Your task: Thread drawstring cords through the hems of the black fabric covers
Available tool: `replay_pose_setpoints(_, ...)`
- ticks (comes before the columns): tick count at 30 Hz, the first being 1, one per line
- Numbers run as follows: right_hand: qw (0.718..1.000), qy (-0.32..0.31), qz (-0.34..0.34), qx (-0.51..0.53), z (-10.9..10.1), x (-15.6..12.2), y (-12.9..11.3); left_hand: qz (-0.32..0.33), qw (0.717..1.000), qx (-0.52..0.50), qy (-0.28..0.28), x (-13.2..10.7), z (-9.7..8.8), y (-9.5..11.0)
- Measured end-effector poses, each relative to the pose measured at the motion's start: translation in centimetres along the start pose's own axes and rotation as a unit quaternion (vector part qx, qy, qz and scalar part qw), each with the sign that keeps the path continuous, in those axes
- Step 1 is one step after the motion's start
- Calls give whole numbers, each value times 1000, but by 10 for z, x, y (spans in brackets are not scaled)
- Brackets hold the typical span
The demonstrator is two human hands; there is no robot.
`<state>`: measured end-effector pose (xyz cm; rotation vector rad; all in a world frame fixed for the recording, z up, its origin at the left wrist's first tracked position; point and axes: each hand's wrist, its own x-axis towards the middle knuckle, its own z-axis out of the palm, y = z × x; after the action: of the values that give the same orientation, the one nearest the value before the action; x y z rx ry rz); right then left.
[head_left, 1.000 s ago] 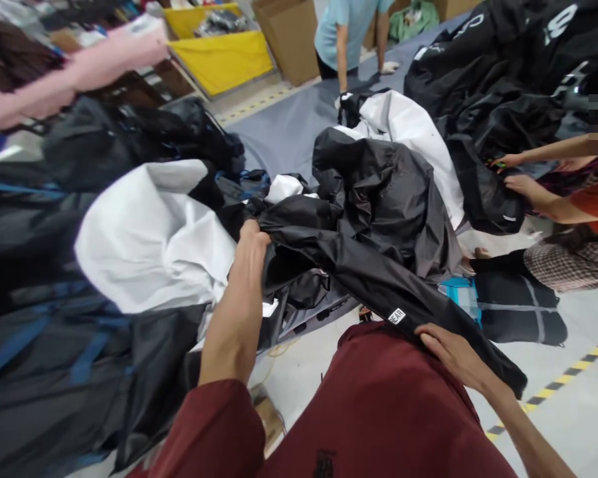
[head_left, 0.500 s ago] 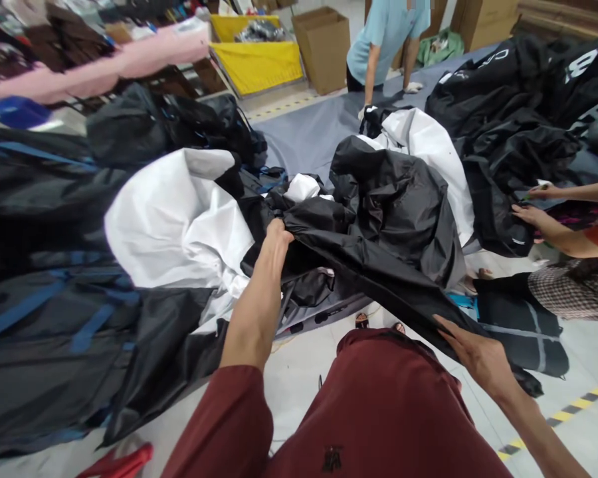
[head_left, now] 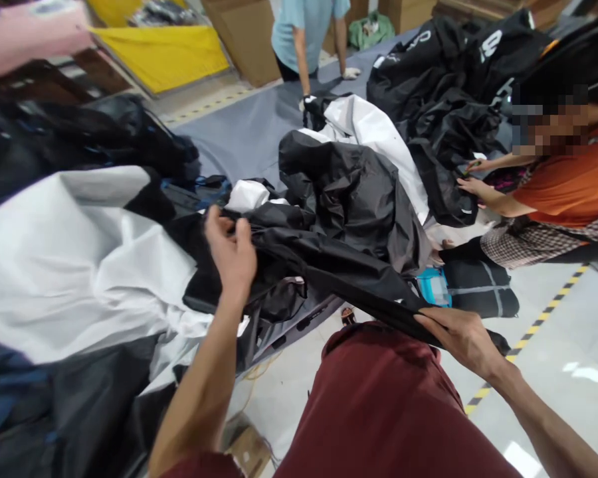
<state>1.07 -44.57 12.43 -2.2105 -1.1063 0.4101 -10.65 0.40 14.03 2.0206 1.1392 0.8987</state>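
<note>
A long strip of black fabric (head_left: 339,265) stretches across in front of me, part of a larger heap of black and white cloth. Near its right end, my right hand (head_left: 461,332) is closed around the folded edge, thumb and fingers pressed together. My left hand (head_left: 232,249) hovers over the left end of the strip, fingers apart and curved, with nothing visible in it. White fabric (head_left: 94,265) bulges in a large fold to the left of that hand. Crumpled black fabric (head_left: 349,192) with a white side lies beyond the strip.
A co-worker in a light blue shirt (head_left: 311,30) leans on the far side of the grey table surface (head_left: 239,143). On the right, a person in an orange top (head_left: 563,179) handles black fabric. A yellow bin (head_left: 169,56) and a cardboard box (head_left: 244,40) stand behind.
My left hand has let go of the black fabric and opened. My right hand still grips its edge. The view has swung right, bringing more of the orange-clad person into sight.
</note>
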Motion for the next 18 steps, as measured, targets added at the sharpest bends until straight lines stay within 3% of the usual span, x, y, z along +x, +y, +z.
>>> replay_pose_setpoints(1,1000,-5,-13,-3,0,8,-8,86,994,-19,-66,-26,3,22)
replay_pose_setpoints(2,1000,-7,-27,-7,-1,16,-15,179,966,-31,-183,-54,9,44)
replay_pose_setpoints(4,999,1,-47,-17,-5,31,-27,339,858,-32,-384,-105,24,83)
replay_pose_setpoints(6,998,10,-57,-20,-14,44,-34,407,782,-14,-473,-138,43,108)
replay_pose_setpoints(8,998,13,-54,2,-29,55,-35,423,754,1,-503,-147,57,121)
replay_pose_setpoints(10,999,16,-31,39,-48,62,-29,418,749,-10,-515,-136,63,127)
replay_pose_setpoints(12,997,10,-2,79,-67,65,-16,390,760,-37,-518,-115,56,133)
replay_pose_setpoints(15,985,-40,13,169,-80,62,14,303,823,-47,-478,-81,35,143)
replay_pose_setpoints(18,960,-61,51,268,-62,59,42,248,884,-21,-396,-56,15,148)
